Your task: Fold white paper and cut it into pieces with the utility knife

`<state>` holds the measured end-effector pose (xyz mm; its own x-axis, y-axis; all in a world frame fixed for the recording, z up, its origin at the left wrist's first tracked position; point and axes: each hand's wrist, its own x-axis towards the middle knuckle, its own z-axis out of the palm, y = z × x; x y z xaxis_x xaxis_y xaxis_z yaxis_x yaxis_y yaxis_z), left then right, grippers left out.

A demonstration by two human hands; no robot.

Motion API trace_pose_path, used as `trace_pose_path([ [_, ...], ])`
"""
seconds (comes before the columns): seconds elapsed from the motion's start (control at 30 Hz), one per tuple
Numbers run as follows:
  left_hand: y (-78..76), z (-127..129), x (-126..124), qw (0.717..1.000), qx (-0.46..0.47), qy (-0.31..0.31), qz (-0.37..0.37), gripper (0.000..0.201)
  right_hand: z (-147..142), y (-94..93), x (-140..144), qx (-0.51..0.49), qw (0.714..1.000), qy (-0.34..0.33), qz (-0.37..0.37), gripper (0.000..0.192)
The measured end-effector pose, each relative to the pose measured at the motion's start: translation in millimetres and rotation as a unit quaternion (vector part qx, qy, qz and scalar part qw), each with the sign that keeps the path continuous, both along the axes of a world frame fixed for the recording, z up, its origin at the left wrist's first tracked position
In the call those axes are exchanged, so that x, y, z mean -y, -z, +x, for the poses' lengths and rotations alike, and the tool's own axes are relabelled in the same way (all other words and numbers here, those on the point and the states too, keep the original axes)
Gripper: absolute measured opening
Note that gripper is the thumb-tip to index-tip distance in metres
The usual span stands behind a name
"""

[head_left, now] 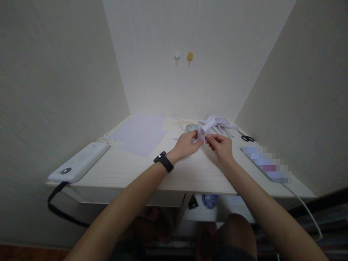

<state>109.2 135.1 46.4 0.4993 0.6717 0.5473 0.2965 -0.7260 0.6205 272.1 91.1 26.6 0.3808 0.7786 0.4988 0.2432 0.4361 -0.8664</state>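
Note:
Over the back right of the desk, my left hand [187,145], with a black watch on its wrist, is closed on a curled white piece of paper [208,127] between thumb and fingers. My right hand [220,145] pinches close against the paper's lower right edge; whatever lies between its fingertips is too small to make out. Behind both hands lies a heap of rolled and folded white paper [221,125]. A roll of tape [191,127] rests just beyond my left hand.
White paper sheets [138,134] lie flat at the back left of the desk [190,177]. A white box-shaped device [81,161] with a black strap stands front left. Scissors [248,138] and a phone [263,165] with a white cable lie right. Walls enclose three sides.

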Motion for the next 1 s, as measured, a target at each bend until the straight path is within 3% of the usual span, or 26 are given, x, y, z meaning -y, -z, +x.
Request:
trace_pose_path([
  [0.23, -2.8, -1.3, 2.9, 1.000, -0.002, 0.008, -0.006, 0.022, -1.6, -2.5, 2.8, 0.006, 1.000, -0.006, -0.014, 0.033],
  [0.43, -0.2, -2.5, 3.2, 0.999, -0.021, -0.021, 0.040, 0.024, -3.2, -1.3, 3.5, 0.040, 0.999, -0.005, -0.005, 0.033],
  [0.63, 0.2, -1.7, 2.6, 1.000, -0.006, -0.017, 0.010, 0.027, -3.6, 1.7, 5.0, 0.147, 0.986, 0.078, 0.028, 0.027],
  [0.8, -2.5, -2.0, -2.8, 0.998, 0.037, 0.022, -0.052, 0.026, 7.3, -0.4, 4.0, 0.261, 0.939, 0.205, 0.092, 0.030],
  [0.9, -2.7, -1.8, -6.4, 0.994, 0.045, 0.053, -0.090, 0.021, 14.5, -3.0, 2.7, 0.249, 0.948, 0.172, 0.100, 0.045],
  [1.0, -2.2, -1.1, -7.8, 0.988, 0.057, 0.083, -0.115, 0.020, 17.7, -4.3, 1.9, 0.178, 0.979, 0.075, 0.058, 0.049],
])
